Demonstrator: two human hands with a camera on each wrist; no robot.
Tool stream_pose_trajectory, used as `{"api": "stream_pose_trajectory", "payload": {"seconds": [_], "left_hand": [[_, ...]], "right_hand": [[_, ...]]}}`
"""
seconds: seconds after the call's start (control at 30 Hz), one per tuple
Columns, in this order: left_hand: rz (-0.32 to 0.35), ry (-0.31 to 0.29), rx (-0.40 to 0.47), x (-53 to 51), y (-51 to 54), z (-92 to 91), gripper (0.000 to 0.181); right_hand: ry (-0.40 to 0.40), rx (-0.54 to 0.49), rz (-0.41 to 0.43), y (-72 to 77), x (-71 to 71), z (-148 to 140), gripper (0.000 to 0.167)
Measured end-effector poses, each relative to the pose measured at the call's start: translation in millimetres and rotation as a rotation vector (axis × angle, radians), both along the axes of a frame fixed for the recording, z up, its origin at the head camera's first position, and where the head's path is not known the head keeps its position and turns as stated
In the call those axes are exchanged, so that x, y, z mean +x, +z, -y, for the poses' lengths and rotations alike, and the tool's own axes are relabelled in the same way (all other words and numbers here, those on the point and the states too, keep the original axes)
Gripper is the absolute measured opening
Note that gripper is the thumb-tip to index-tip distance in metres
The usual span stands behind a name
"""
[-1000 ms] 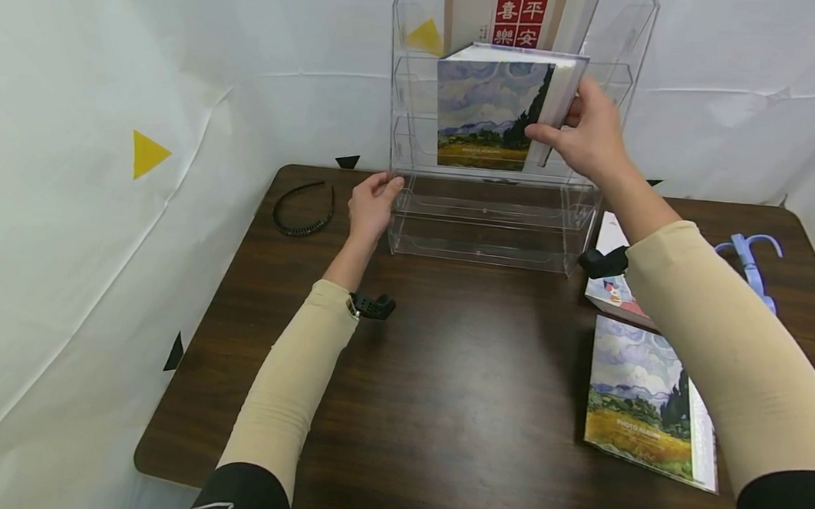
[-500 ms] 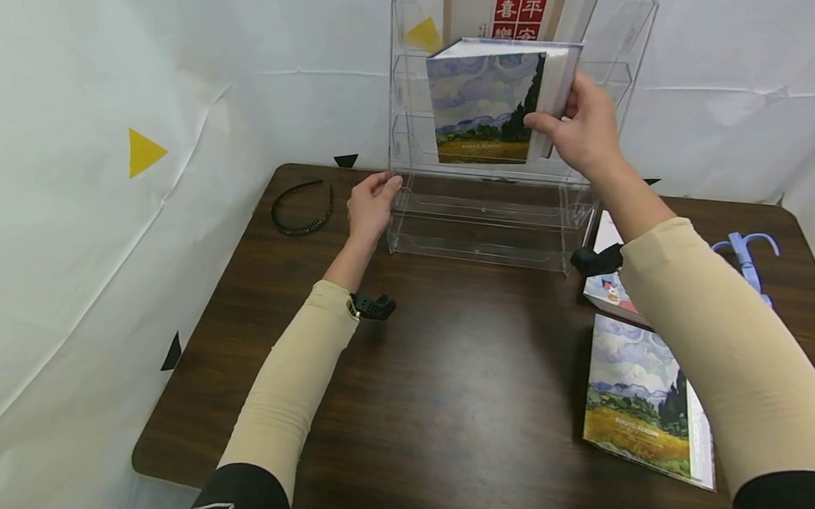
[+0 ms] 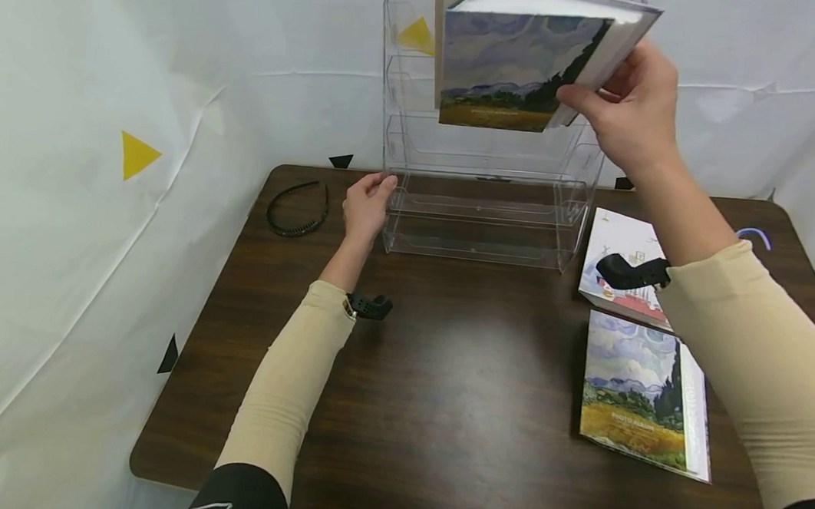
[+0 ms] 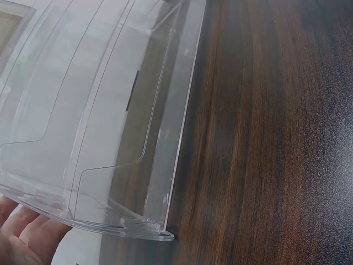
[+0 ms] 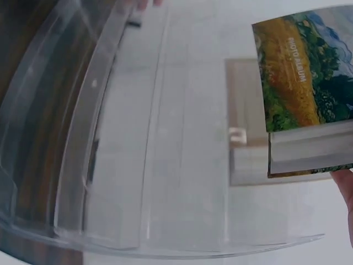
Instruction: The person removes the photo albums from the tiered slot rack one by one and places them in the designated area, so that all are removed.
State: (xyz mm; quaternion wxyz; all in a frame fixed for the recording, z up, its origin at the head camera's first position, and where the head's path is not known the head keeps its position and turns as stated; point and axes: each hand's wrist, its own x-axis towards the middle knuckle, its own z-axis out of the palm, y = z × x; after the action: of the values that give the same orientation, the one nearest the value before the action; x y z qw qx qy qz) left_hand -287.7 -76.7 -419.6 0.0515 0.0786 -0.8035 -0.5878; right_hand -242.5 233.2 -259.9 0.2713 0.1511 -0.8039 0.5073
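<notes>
My right hand (image 3: 639, 117) grips a photo album (image 3: 514, 72) by its right side, thumb on the front cover. The album, with a painted landscape on it, hangs above the lower tiers of a clear acrylic rack (image 3: 473, 254). In the right wrist view, the album (image 5: 309, 66) is apart from the rack's lower shelves. My left hand (image 3: 366, 206) holds the rack's left side edge; in the left wrist view, its fingers (image 4: 41, 234) lie at the rim of the side panel. A beige book (image 5: 240, 99) stands in the rack behind the album.
On the table's right lie another photo album (image 3: 638, 393) and a white illustrated book (image 3: 615, 254). A blue hooked object (image 3: 757, 234) is mostly hidden by the right arm. A black headband (image 3: 297, 210) lies at the back left. White sheeting (image 3: 308, 42) stands behind the table.
My right hand has lifted the photo album up and to the right, away from the rack's middle tier. My left hand stays at the rack's side.
</notes>
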Motion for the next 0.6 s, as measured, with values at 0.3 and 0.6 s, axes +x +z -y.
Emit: {"api": "stream_pose_trajectory", "payload": {"seconds": [0.3,0.6], "left_hand": [[0.023,-0.006,-0.007,-3.2,-2.2,0.6,0.036],[0.024,-0.008,-0.009,-4.4,-5.3,4.3,0.04]], "right_hand": [[0.25,-0.544,0.257,-40.8,72.8,-6,0.041],[0.219,-0.41,0.825,-116.6,136.7,-12,0.043]]}}
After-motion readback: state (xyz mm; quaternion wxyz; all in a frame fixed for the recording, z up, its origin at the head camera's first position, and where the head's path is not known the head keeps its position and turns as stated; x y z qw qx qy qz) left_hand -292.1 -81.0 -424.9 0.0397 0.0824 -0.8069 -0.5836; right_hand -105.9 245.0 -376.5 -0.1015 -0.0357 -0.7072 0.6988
